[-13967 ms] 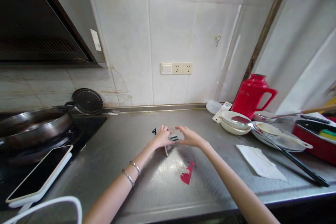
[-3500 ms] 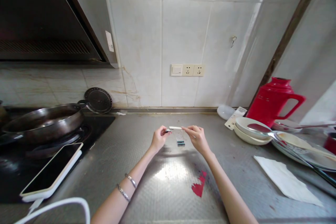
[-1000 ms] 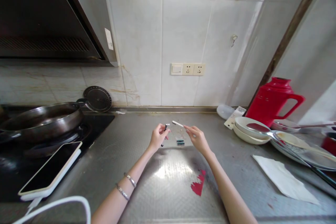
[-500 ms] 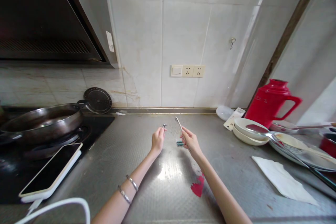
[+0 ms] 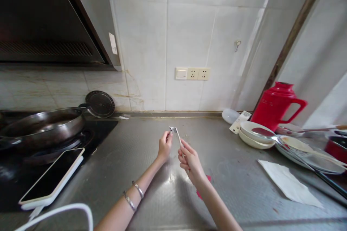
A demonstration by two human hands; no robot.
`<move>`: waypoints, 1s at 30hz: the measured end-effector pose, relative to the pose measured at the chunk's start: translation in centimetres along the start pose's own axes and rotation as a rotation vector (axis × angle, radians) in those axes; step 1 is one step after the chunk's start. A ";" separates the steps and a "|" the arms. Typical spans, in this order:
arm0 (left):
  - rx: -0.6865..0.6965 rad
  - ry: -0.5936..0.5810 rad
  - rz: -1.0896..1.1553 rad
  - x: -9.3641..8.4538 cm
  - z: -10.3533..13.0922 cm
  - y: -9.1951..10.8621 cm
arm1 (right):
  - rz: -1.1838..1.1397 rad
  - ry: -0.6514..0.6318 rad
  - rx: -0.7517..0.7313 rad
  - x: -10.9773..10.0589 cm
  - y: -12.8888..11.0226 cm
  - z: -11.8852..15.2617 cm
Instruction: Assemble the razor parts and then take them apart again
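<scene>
My left hand is closed on a small metallic piece that sticks up from its fingertips; the piece is too small to name. In my right hand is a thin, pale brush-like stick, gripped low with the fingers wrapped round it. The dark tip of the stick meets or nearly meets the small piece. Two silver bangles circle my left wrist. Under my right forearm a red scrap lies on the steel counter, partly hidden.
A pan stands on the black stove at left, with a phone and white cable in front. At right are a red thermos jug, stacked bowls, plates with utensils and a white napkin. Sockets are on the wall.
My right hand has moved left, bringing the stick's tip to the small piece. My left hand has barely moved. The green item beside my right hand no longer shows, and the forearm covers more red scrap.
</scene>
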State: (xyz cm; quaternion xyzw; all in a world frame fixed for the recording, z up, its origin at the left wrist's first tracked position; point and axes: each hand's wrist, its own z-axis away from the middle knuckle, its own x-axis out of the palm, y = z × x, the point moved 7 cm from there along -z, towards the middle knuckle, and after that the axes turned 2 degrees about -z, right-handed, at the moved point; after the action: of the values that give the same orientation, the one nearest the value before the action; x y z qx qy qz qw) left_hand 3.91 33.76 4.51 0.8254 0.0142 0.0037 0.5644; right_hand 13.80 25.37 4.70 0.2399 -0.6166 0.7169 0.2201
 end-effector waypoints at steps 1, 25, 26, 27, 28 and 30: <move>-0.002 0.008 0.021 -0.1 -0.1 0.0 | -0.001 -0.001 0.003 0.1 0.2 0.5; -0.098 -0.086 0.265 0.7 0.4 1.5 | -0.015 0.054 -0.023 0.0 0.6 1.0; -0.101 -0.086 0.276 0.7 0.3 1.5 | -0.016 0.047 -0.013 0.0 0.8 1.2; -0.100 -0.089 0.281 0.7 0.3 1.5 | -0.018 0.044 -0.014 0.0 0.8 1.2; -0.099 -0.094 0.280 0.7 0.3 1.5 | -0.024 0.048 -0.028 -0.1 0.5 1.2; -0.090 -0.103 0.266 0.8 0.4 1.5 | -0.040 0.070 -0.073 -0.3 -0.2 0.8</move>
State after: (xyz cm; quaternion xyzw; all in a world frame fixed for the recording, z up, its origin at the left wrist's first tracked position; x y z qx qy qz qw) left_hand 4.74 32.89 5.72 0.7929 -0.1246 0.0368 0.5953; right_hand 14.25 24.55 4.78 0.2186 -0.6294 0.6972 0.2646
